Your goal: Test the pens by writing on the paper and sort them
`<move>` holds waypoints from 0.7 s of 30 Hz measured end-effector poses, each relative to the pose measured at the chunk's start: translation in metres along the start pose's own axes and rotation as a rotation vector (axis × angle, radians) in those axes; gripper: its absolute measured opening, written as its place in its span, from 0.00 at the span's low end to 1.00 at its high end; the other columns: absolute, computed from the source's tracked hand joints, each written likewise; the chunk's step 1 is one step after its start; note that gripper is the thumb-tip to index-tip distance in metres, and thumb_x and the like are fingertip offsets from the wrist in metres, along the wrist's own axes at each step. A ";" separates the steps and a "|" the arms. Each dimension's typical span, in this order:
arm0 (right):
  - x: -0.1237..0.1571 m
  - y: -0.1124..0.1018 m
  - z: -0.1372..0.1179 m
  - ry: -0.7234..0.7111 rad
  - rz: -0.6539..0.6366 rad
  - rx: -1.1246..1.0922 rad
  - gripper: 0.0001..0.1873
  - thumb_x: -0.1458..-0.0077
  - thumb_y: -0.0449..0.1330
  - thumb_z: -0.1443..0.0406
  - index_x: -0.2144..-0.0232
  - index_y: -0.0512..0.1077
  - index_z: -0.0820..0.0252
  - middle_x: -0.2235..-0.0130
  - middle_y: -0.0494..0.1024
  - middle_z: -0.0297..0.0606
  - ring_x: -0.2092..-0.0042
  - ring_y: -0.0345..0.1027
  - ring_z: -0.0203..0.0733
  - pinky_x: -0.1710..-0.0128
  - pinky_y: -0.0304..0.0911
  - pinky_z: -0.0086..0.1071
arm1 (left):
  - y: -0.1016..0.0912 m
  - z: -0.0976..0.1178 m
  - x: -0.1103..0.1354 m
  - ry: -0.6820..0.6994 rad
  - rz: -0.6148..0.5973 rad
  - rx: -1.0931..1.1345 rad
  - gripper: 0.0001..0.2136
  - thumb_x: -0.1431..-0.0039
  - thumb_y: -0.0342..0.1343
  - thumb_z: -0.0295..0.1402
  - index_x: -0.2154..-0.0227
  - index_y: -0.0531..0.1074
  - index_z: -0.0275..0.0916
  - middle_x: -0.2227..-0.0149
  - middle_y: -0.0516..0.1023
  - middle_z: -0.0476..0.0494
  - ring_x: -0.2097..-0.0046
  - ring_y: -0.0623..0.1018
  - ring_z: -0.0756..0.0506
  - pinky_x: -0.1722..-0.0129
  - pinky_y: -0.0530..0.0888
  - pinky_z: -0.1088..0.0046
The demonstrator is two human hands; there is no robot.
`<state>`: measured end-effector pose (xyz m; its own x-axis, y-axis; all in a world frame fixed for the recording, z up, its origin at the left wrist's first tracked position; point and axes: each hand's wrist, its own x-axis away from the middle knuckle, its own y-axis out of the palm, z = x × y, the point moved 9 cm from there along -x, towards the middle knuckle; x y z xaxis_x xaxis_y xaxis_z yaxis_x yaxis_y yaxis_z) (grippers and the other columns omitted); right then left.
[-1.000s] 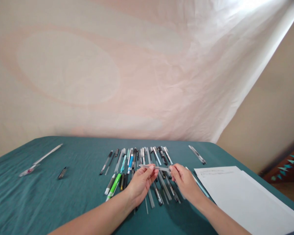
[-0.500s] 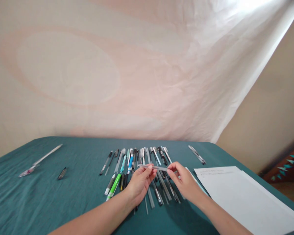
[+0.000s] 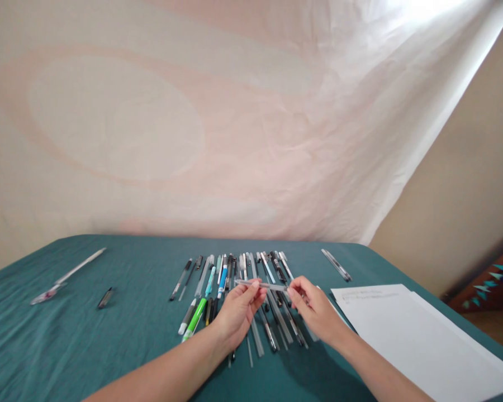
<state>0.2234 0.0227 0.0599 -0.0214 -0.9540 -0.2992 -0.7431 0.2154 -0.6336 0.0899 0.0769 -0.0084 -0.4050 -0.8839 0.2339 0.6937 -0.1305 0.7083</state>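
A clear, slim pen barrel (image 3: 271, 287) lies sideways between my two hands, above a spread of pens. My left hand (image 3: 240, 312) pinches it near its left, pointed end between thumb and fingers. With bent fingers, my right hand (image 3: 312, 304) grips its right end, and the fingertips hide that end. Under and around the hands lie many pens in rough rows, among them a green marker (image 3: 195, 319), a blue pen (image 3: 222, 277) and a teal pen (image 3: 210, 281). The forearms and hands cover some of the pens.
White paper sheets (image 3: 419, 335) lie at the right, with a pale pen partly hidden beside them. Clear pens (image 3: 336, 264) rest at the back right. A short dark pen piece (image 3: 105, 298) and a long white stick-like item (image 3: 81, 265) lie on the left of the green cloth (image 3: 142, 346).
Both hands keep their hold on the clear pen barrel. The right hand has shifted very slightly to the right; otherwise the scene looks the same.
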 end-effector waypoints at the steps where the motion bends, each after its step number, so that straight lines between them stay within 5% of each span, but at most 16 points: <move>1: 0.000 0.000 0.000 -0.003 -0.003 0.010 0.14 0.42 0.46 0.56 0.71 0.63 0.58 0.76 0.69 0.32 0.74 0.62 0.35 0.75 0.55 0.27 | 0.000 0.000 0.000 -0.001 -0.001 0.000 0.04 0.47 0.53 0.21 0.68 0.69 0.30 0.71 0.73 0.43 0.71 0.74 0.54 0.67 0.75 0.81; 21: 0.001 0.019 0.015 0.138 -0.086 -0.259 0.22 0.41 0.39 0.52 0.77 0.60 0.58 0.81 0.64 0.29 0.79 0.62 0.33 0.77 0.57 0.26 | 0.000 -0.001 0.003 -0.019 0.041 -0.013 0.04 0.47 0.53 0.21 0.67 0.69 0.29 0.71 0.74 0.41 0.71 0.75 0.53 0.67 0.75 0.80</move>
<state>0.2191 0.0287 0.0373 -0.0283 -0.9896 -0.1410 -0.8918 0.0887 -0.4437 0.0894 0.0734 -0.0081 -0.3876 -0.8798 0.2751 0.7177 -0.1007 0.6891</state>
